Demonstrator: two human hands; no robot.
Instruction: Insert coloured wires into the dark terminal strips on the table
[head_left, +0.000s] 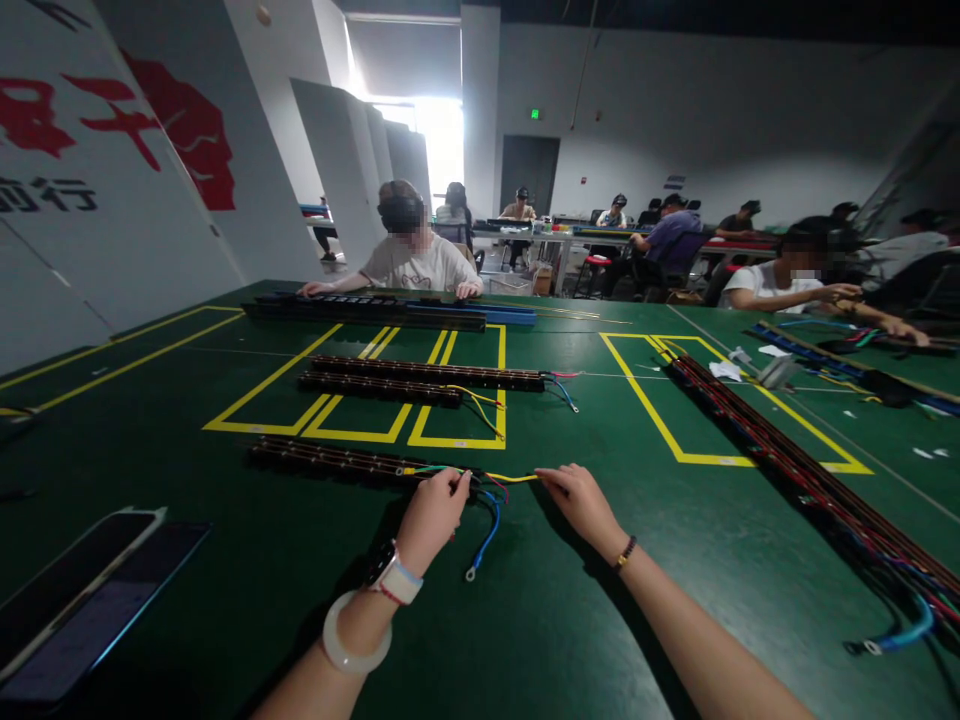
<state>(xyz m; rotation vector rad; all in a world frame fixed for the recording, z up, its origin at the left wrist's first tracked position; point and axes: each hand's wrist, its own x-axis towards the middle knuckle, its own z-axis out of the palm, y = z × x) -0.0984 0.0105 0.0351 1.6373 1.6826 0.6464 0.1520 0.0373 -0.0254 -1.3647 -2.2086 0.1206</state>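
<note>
On the green table in front of me lies a dark ribbed strip with coloured wires at its right end. My left hand is closed in a pinch on the wires there; a green wire with a yellow-sleeved terminal points left from its fingers. Held between the fingertips of my right hand is the end of a yellow wire, stretched out to the right. A blue wire with a ring terminal hangs loose toward me. Fingers partly hide the wire roots.
Two similar strips lie beyond, across yellow tape outlines. Long wired strips run along the right. A phone rests at lower left. Across the table a person sits behind dark rails; another person works at right.
</note>
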